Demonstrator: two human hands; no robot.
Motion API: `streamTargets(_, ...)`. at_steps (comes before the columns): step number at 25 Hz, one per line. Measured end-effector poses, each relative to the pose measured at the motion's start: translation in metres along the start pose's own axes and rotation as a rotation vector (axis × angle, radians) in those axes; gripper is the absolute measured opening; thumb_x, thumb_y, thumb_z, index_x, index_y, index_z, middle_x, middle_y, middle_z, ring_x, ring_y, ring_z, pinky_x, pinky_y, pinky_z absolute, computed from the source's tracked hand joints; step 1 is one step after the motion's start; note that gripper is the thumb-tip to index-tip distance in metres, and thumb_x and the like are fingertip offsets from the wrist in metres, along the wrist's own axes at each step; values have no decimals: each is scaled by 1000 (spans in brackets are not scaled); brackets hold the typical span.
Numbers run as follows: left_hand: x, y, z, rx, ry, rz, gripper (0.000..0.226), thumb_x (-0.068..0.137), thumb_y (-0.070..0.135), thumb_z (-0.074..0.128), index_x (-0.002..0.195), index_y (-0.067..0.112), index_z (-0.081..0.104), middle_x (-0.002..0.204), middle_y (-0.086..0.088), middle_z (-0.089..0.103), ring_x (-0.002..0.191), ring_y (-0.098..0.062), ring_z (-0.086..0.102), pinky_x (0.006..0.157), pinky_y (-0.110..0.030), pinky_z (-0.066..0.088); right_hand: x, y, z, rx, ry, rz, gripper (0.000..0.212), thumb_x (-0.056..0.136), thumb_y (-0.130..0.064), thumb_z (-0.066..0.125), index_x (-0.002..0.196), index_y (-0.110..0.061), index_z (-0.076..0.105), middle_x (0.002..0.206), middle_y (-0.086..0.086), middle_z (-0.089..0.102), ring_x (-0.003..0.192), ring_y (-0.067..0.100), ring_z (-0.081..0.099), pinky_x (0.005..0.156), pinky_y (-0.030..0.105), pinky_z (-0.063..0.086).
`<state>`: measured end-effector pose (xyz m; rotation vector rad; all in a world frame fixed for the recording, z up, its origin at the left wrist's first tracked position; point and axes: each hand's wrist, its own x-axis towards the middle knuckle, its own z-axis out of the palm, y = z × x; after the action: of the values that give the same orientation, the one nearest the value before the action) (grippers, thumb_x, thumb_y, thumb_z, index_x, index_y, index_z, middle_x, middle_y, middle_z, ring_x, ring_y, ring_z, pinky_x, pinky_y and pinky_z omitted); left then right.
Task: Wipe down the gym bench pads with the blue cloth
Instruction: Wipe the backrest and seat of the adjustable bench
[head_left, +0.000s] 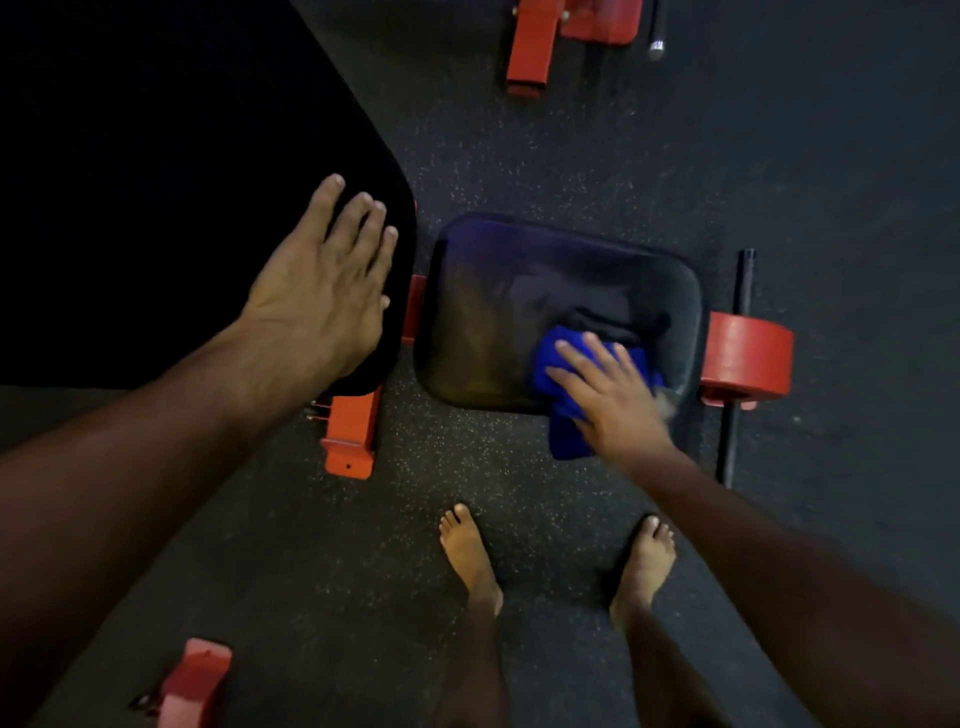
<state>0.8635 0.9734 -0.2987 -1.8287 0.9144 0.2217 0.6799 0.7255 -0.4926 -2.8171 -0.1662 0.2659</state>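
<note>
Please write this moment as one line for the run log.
right hand: presses folded blue cloth on small black seat pad | left hand: flat on large black back pad

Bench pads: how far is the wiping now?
Done: cannot tell; no pad shows clear wipe marks. In hand: the right hand presses the cloth on the seat pad, near its front right corner. Left: apparently the back pad, where the left hand only rests.

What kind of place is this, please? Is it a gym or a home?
Most likely a gym, though a home gym is possible. The floor is dark speckled rubber, a black seat pad sits on a red metal frame, and more red equipment stands farther off.
</note>
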Motion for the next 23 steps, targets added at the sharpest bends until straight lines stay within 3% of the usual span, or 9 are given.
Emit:
streamTargets(3, 3, 4, 5, -1, 3, -4, 69, 103, 41, 0, 159, 1, -8, 168, -22, -10, 157, -35, -10, 123, -58, -13, -23, 48, -15, 81, 79, 159, 66, 76, -5, 76, 138, -14, 54, 156, 7, 41, 148, 35, 26, 119, 55, 17)
streamTargets(7, 4, 4, 2, -44, 35, -40, 68, 103, 41, -2, 158, 1, -9, 168, -21, -12, 157, -33, -10, 123, -55, -12, 73, 30, -23, 83, 197, 332, 50, 87, -18, 68, 135, -13, 54, 155, 7, 41, 147, 38, 27, 119, 55, 16)
streamTargets(10, 6, 5, -1, -58, 8, -45, 70, 102, 43, -1, 159, 3, -7, 168, -21, -10, 158, -32, -8, 124, -54, -10, 93, -29, 2, 72, 148, 95, 58, 79, -18, 74, 134, -13, 57, 152, 9, 45, 144, 38, 33, 119, 55, 20)
streamTargets(13, 5, 1, -1, -107, 48, -42, 69, 102, 41, -1, 160, 3, -4, 169, -20, -10, 158, -32, -8, 124, -54, -11, 14, -42, 9, 44, -63, -64, 77, 68, -11, 79, 140, -16, 53, 157, 5, 39, 148, 32, 28, 121, 47, 15)
streamTargets(15, 4, 1, -1, -153, 47, -27, 68, 103, 40, -1, 159, 3, -4, 169, -20, -10, 158, -32, -8, 123, -54, -12, -25, -8, 1, 87, -30, 20, 79, 67, -4, 80, 140, -17, 52, 156, 4, 40, 148, 30, 28, 121, 46, 15)
streamTargets(18, 7, 5, 2, -165, 48, -43, 67, 104, 39, -1, 159, 2, -5, 169, -20, -10, 158, -32, -9, 123, -53, -13, -1, 31, -15, 123, 77, 199, 58, 81, -10, 76, 135, -12, 55, 153, 8, 45, 146, 35, 31, 119, 52, 19)
streamTargets(21, 9, 1, -3, -210, 54, -62, 68, 103, 41, 0, 159, 3, -1, 170, -18, -5, 158, -30, -4, 125, -51, -8, 69, 2, -14, 160, 139, 381, 49, 89, -20, 67, 135, -10, 53, 157, 8, 39, 148, 39, 24, 120, 54, 12)
streamTargets(23, 4, 0, -6, -225, 43, -66, 69, 102, 42, 1, 160, 4, 3, 170, -17, -1, 159, -30, -1, 126, -51, -6, 91, -23, -11, 162, 69, 334, 56, 88, -17, 67, 140, -10, 49, 160, 9, 32, 150, 39, 17, 121, 55, 8)
